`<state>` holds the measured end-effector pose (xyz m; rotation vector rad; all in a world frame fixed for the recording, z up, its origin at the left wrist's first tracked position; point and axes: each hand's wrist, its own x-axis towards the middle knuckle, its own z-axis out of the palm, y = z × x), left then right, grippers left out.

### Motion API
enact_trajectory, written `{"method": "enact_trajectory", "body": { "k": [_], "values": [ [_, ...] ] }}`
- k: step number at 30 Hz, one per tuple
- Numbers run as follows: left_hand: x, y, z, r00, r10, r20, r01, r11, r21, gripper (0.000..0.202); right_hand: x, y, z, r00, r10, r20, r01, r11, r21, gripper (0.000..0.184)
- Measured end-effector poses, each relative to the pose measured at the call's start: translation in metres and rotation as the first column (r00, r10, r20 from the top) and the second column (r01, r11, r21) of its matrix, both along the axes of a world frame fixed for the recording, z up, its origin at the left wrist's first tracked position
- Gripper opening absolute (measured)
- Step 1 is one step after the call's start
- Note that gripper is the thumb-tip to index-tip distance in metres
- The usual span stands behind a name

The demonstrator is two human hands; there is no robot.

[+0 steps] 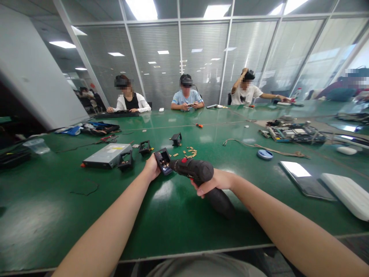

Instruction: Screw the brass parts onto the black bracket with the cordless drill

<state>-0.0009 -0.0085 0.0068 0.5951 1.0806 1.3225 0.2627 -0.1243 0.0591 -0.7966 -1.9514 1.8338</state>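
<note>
My left hand (152,167) is closed around a small black open-topped housing (163,159), tilted above the green table, with brassy bits showing inside it. In my right hand (211,184) is a black cordless drill (193,169) with a red button on top, gripped by its handle. The drill's nose points left into the housing; whether its bit touches anything inside is hidden. Just beyond lie several small brass-coloured pieces (190,152). Black plastic brackets stand nearby: one bracket (176,139) behind the housing, another (145,147) to its left, and a third (125,161) nearer me.
A silver disc drive (108,155) lies left, near a clear plastic cup (37,146). To the right are a blue round tin (264,154), a dark tablet-like slab (306,180), a white case (346,195) and circuit boards (294,132). Several people sit across the table (86,215).
</note>
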Motion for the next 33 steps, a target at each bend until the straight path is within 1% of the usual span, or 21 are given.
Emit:
{"method": "enact_trajectory", "body": {
  "k": [6,10,14,19,23,28,33],
  "values": [
    [-0.0006,0.0000,-0.0013,1.000,-0.025,0.016,0.025,1.000,0.018,0.027,-0.0003,0.0005,-0.0003,1.000,0.005,-0.008,-0.004,1.000,0.024,0.037],
    [-0.0007,0.0007,-0.0022,1.000,-0.015,0.001,0.015,1.000,0.024,0.025,-0.0005,0.0011,-0.0004,1.000,0.016,-0.007,-0.016,0.999,0.039,0.036],
    [-0.0001,0.0014,-0.0021,1.000,-0.001,0.017,0.001,1.000,0.008,0.027,0.0000,0.0018,-0.0006,1.000,0.031,-0.004,-0.031,0.998,0.059,0.034],
    [0.0004,0.0013,-0.0019,1.000,0.002,0.011,-0.003,1.000,0.009,0.028,0.0006,0.0028,-0.0035,0.999,0.054,0.001,-0.055,0.998,0.036,0.031],
    [-0.0004,0.0018,-0.0024,1.000,-0.007,0.021,0.007,1.000,0.007,0.030,0.0008,0.0033,-0.0054,0.999,0.036,-0.012,-0.035,0.998,0.042,0.030],
    [-0.0022,0.0023,-0.0036,0.999,-0.035,-0.007,0.035,0.999,0.020,0.031,0.0011,0.0045,-0.0068,0.999,0.051,-0.015,-0.050,0.997,0.056,0.030],
    [-0.0020,0.0015,-0.0026,0.999,-0.031,-0.031,0.031,1.000,-0.001,0.033,0.0012,0.0059,-0.0091,0.998,0.059,-0.024,-0.057,0.996,0.071,0.030]
  ]
}}
